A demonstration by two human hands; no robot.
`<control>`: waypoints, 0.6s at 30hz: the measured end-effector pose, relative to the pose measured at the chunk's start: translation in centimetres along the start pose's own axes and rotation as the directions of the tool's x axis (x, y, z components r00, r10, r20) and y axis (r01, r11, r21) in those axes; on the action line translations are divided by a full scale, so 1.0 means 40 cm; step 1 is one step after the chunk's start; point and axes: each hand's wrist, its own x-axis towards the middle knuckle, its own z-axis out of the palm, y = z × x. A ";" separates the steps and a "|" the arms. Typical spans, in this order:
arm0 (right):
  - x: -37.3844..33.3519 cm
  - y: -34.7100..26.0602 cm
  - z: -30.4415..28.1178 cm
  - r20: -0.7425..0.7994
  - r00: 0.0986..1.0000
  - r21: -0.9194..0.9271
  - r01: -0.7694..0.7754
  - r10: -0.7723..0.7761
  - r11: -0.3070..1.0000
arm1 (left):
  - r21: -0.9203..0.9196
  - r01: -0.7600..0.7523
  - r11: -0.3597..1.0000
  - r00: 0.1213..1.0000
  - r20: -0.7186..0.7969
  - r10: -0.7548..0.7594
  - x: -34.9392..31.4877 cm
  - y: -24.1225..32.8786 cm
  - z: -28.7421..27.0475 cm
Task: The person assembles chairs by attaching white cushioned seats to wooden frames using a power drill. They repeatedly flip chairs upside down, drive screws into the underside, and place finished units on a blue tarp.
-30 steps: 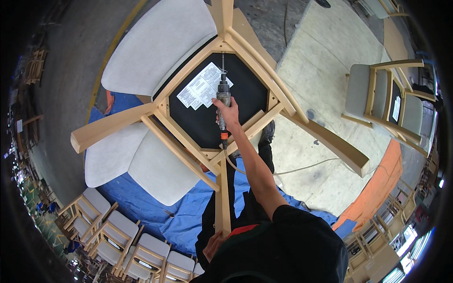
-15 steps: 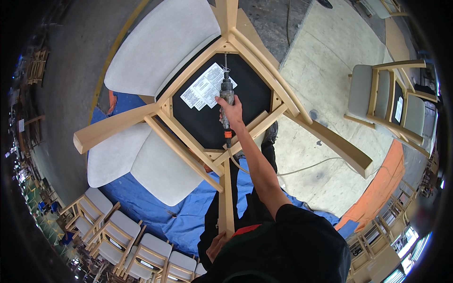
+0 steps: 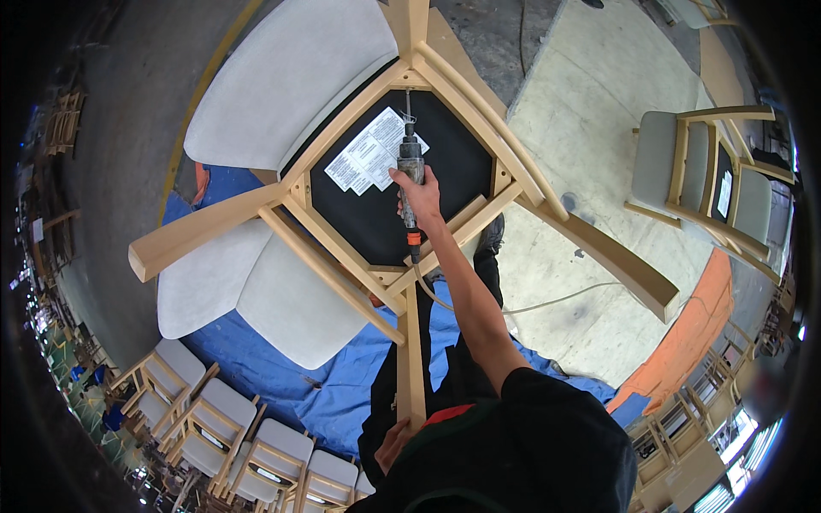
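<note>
An upturned wooden chair [image 3: 344, 250] lies before me, its legs splayed out and the black underside [image 3: 359, 224] of its seat facing up. White paper labels [image 3: 369, 156] are stuck on that underside. My right hand [image 3: 419, 195] is wrapped round a grey power screwdriver [image 3: 412, 152] with an orange ring near its hose end. Its long bit points away from me and reaches the corner block [image 3: 410, 82] at the far corner of the frame. Low in the view, my left hand [image 3: 392, 445] is closed round the near chair leg [image 3: 410, 376]; clothing partly covers it.
Light grey upholstered pieces [image 3: 291, 81] lie around the chair on a blue tarp [image 3: 256, 376]. A thin hose [image 3: 564, 299] runs from the screwdriver across the pale floor sheet. Several finished chairs [image 3: 201, 436] stand at lower left, and more chairs [image 3: 710, 179] at right.
The view has shifted very slightly. My right hand keeps the screwdriver at the far corner, and my left hand stays on the near leg.
</note>
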 end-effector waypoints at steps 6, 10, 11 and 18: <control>-0.001 0.017 -0.009 -0.007 0.999 -0.017 -0.035 0.035 0.999 | -0.039 0.145 0.989 0.989 -0.037 -0.146 -0.039 -0.057 0.041; 0.002 0.030 -0.008 -0.016 1.000 -0.009 -0.019 0.018 1.000 | 0.016 0.095 0.995 0.994 -0.055 -0.094 -0.010 -0.022 0.032; 0.004 0.030 -0.009 -0.016 1.000 -0.015 -0.008 0.008 1.000 | 0.031 0.031 0.999 0.996 -0.081 -0.028 0.012 0.010 0.020; 0.012 0.021 -0.009 -0.021 1.000 -0.006 0.008 -0.008 1.000 | 0.133 -0.008 0.991 1.000 -0.009 0.009 0.006 0.020 0.008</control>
